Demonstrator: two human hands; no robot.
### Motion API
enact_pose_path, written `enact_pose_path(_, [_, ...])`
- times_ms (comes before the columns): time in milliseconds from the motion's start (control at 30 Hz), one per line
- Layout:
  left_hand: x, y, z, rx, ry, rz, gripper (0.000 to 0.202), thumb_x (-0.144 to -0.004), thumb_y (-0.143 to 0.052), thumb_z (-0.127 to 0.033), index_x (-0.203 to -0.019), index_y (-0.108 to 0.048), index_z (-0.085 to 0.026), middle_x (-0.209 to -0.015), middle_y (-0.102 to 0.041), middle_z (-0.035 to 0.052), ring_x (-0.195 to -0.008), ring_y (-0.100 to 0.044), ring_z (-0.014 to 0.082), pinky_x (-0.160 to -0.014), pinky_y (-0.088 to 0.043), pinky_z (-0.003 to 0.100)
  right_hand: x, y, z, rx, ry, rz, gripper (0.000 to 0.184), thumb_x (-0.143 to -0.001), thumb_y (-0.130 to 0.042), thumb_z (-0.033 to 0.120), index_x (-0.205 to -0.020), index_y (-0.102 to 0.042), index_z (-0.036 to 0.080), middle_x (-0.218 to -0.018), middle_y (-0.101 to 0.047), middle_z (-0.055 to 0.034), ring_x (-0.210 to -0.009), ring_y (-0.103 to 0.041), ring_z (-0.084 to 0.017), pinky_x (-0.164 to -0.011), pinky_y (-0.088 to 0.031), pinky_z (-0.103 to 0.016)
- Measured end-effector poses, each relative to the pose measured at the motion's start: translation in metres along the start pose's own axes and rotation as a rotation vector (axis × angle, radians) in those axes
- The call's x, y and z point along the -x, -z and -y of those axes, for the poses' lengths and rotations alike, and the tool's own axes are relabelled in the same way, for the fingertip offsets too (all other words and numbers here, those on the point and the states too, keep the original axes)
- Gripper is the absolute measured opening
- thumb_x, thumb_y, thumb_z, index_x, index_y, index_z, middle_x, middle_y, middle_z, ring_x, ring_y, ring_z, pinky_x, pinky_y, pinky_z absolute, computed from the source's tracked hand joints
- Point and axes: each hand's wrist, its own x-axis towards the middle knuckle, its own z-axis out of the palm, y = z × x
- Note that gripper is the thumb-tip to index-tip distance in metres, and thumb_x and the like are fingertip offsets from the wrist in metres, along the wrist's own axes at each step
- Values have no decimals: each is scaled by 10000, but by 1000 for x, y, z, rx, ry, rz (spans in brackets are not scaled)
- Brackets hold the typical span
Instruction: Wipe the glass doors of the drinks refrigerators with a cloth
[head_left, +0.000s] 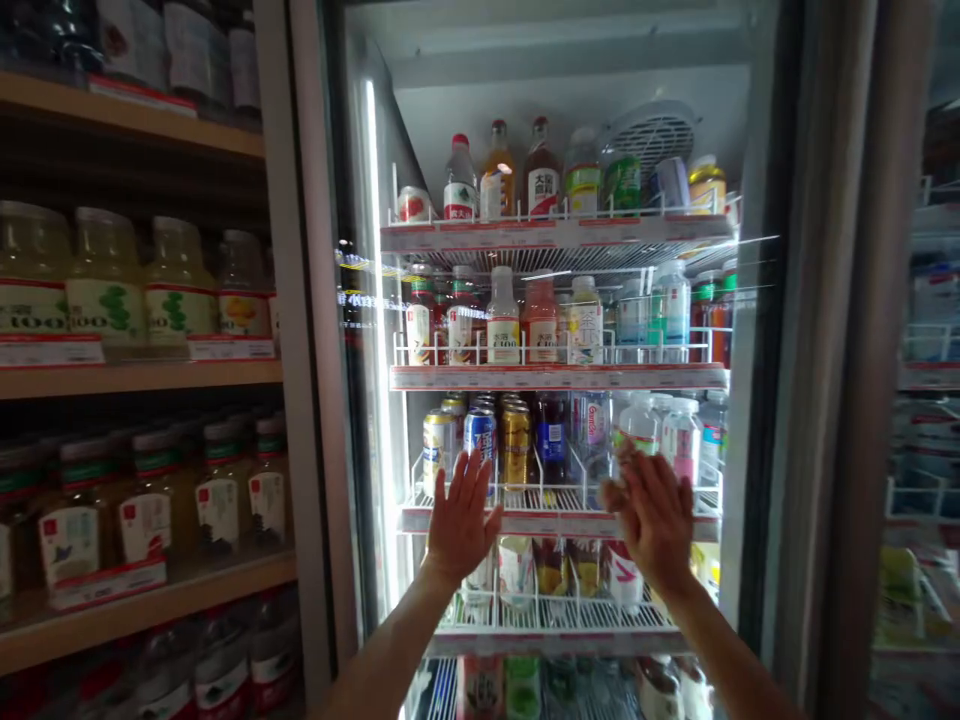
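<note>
My left hand [463,515] is raised with its fingers stretched out, in front of the third shelf of a lit drinks fridge. Right behind its fingertips stand a blue can [480,432] and a gold can [516,445]. On the other side, my right hand [656,510] is lifted with its fingers apart and slightly smeared by motion. It overlaps a clear bottle [641,422] and is close to a bottle with a pink label [686,445]. Neither hand shows anything held. Whether the fingertips touch anything, I cannot tell.
Wire-fronted shelves [559,378] hold several bottles and cans. A metal frame [311,330] borders the fridge on the left, a thick upright [840,350] on the right. Wooden shelves [142,378] with juice bottles [105,285] stand at the left.
</note>
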Motion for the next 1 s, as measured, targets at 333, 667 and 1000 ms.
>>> enact_pose_path(333, [-3, 0, 2, 46, -11, -25, 655, -902, -405, -332, -1456, -131, -116, -1461, -310, 144, -1415, -104, 206, -1156, -85, 445, 2, -2, 11, -25, 66, 90, 512, -884, -412, 195, -1392, -350, 209, -1349, -493, -82, -1358, -304, -209, -1120, -226, -446])
enact_pose_path(667, [-5, 2, 0, 6, -17, -40, 653, -900, -393, -306, -1460, -110, -127, -1477, -263, 124, -1412, -101, 194, -1161, -80, 433, 10, 4, -16, 62, -90, -1, 567, -876, -413, 201, -1427, -283, 188, -1407, -411, -128, -1361, -288, -265, -1079, -282, -497])
enact_pose_path(1000, [-4, 2, 0, 20, -5, -5, 668, -899, -402, -313, -1463, -91, -136, -1469, -282, 128, -1407, -123, 213, -1158, -91, 447, -5, 0, -13, 78, -117, -75, 570, -883, -431, 196, -1431, -273, 213, -1417, -403, -107, -1366, -282, -248, -1091, -262, -470])
